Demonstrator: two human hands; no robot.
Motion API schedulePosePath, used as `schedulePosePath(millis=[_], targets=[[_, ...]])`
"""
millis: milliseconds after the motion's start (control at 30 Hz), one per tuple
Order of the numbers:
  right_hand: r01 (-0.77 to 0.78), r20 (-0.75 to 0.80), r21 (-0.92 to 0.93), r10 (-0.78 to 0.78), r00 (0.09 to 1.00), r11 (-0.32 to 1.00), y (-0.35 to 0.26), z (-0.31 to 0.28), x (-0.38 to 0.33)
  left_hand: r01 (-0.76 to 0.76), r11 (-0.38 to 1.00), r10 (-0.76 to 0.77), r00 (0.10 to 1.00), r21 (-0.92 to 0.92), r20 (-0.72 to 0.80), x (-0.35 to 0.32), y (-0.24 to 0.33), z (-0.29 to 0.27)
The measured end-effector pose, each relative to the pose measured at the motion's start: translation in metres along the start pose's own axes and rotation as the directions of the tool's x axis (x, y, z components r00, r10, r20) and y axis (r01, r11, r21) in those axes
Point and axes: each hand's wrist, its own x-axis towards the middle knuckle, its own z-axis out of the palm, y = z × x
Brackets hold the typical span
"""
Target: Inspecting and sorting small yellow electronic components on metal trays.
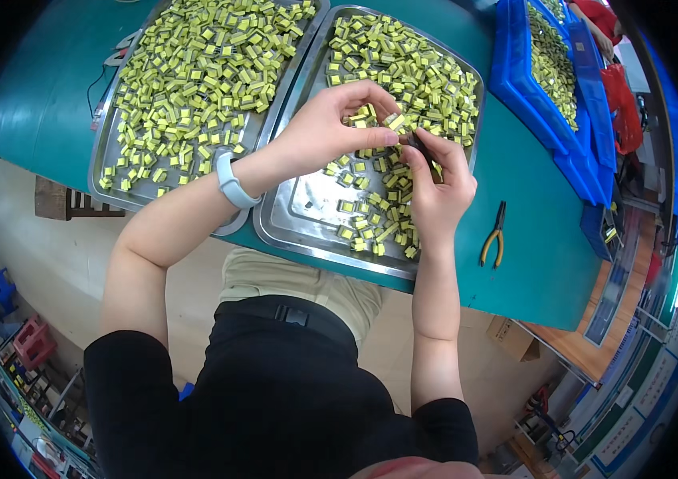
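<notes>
Above the right-hand metal tray (291, 211), my left hand (331, 132) is closed, thumb and fingers pinching a small yellow-taped transformer (394, 121). My right hand (444, 188) is beside it, thumb and fingertips pressed round a small dark thing (417, 145) close to the transformer. The fingers hide most of that dark thing, so its kind does not show. Under both hands lie many loose yellow transformers (403, 52), piled thickest at the tray's far end. A second metal tray (231, 142) to the left holds more of the same.
Yellow-handled pliers (495, 237) lie on the green table (539, 263) right of the trays. Blue plastic bins (515, 72) with more yellow parts stand at the far right, near another person's arm (594, 30). A dark cable (93, 88) runs by the left tray.
</notes>
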Motion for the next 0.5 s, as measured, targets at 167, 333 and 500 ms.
schedulePosePath(millis=[167,333,500], targets=[[0.005,0.006,-0.034,-0.005,1.000,0.999,-0.0033,-0.0009,0.0005,-0.027,0.999,0.028,0.999,0.016,-0.018,-0.0002,0.0006,0.0010],[0.023,0.002,-0.036,-0.023,1.000,0.999,-0.0044,0.0012,0.0003,-0.044,0.998,0.045,0.999,0.034,-0.020,-0.0016,0.0032,0.0025],[0.028,0.014,-0.047,-0.027,1.000,0.998,-0.0058,0.0007,0.0011,-0.066,0.994,0.068,0.997,0.088,-0.020,-0.0024,0.0018,0.0021]])
